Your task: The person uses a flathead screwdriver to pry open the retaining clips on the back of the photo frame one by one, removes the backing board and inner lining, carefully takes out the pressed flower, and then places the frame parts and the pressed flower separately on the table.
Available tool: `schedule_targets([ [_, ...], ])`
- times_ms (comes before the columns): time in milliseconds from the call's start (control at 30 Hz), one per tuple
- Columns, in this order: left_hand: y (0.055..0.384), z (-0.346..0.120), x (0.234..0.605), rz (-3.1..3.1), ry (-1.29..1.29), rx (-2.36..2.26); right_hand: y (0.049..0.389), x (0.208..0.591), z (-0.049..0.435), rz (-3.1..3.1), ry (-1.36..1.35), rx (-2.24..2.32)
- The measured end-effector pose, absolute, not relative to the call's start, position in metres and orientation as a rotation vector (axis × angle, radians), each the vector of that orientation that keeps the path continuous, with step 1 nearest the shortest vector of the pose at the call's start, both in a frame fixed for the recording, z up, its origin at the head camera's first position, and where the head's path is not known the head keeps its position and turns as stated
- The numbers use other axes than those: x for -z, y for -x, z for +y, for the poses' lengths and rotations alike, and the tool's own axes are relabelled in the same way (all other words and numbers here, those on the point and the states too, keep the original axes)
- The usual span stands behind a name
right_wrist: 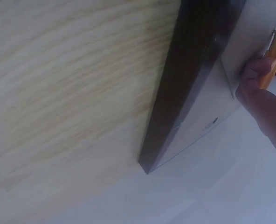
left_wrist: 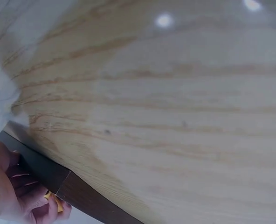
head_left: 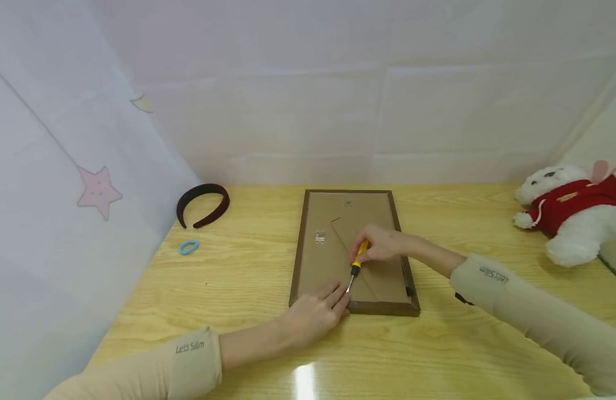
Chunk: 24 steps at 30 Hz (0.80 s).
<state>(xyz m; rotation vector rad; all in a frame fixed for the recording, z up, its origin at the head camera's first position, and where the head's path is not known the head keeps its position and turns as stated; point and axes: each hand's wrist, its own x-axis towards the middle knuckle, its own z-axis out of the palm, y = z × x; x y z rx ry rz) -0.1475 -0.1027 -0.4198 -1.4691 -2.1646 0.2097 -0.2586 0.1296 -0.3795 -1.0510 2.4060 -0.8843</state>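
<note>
A brown picture frame (head_left: 387, 308) lies on the table with its tan backing board (head_left: 312, 272) facing up. My right hand (head_left: 380, 244) grips a screwdriver (head_left: 355, 270) with a yellow and black handle. It slants down so that its metal tip meets the backing near the frame's lower edge. Fairly straight fingers of my left hand (head_left: 315, 314) rest on that lower edge, close beside the tip. In the right wrist view, the yellow handle (right_wrist: 268, 67) shows between fingers and thumb. Whether the tip sits under a tab is too small to tell.
A dark headband (head_left: 203, 189) and a blue ring (head_left: 189, 247) lie on the left of the wooden table (head_left: 238, 283). At the right edge lies a white plush bear (head_left: 572, 244) in a red top. Pale cloth (head_left: 308, 111) hangs behind the table.
</note>
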Motion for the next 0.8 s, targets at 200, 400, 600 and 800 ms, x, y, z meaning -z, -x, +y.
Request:
schedule_targets([
  [200, 0.150, -0.103, 0.420, -2.161, 1.489, -0.218, 0.265, 0.374, 0.116, 2.391, 1.078, 0.764],
  [400, 0.149, -0.100, 0.415, -2.278, 1.478, -0.115, 0.266, 0.371, 0.109, 2.367, 1.098, 0.744],
  [600, 0.151, -0.101, 0.412, -2.459, 1.456, 0.148, 0.252, 0.360, 0.109, 2.440, 1.145, 0.745],
  [800, 0.150, -0.100, 0.408, -2.787, 1.147, 0.791, 0.233, 0.346, 0.105, 2.564, 1.202, 0.710],
])
